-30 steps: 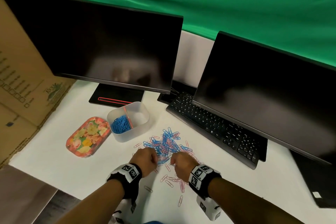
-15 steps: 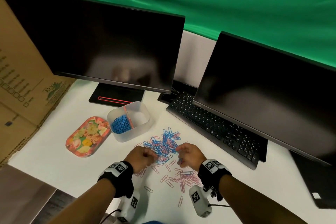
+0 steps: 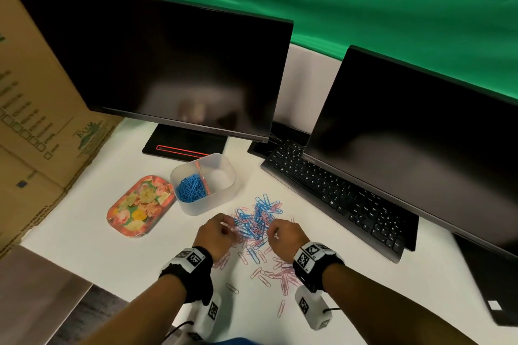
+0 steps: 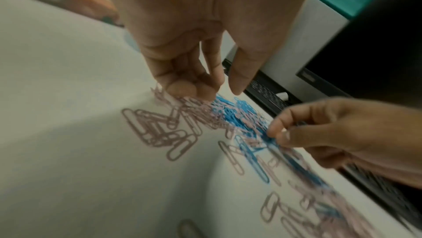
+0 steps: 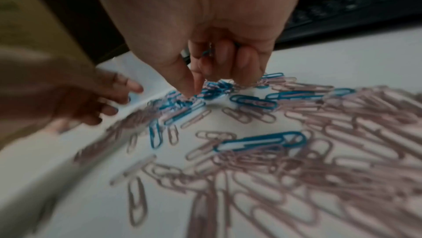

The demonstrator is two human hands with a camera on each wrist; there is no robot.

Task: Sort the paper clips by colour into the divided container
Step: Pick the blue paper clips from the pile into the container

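Blue + pink paper clips (image 3: 256, 228) lay in 1 mixed pile between the 2 hands, too many to count; pink strays scattered nearer the wrists. 1 divided container (image 3: 203, 185) sat beyond the left hand (image 3: 217, 235), blue clips in its left compartment. L fingers were curled, tips touching pink clips at pile edge. Right hand (image 3: 284, 237) thumb + forefinger pinched narrow into blue clips; whether one was held, can't tell.

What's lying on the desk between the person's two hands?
Between the left hand and right hand lies the mixed heap of blue and pink paper clips, clearest in the head view.
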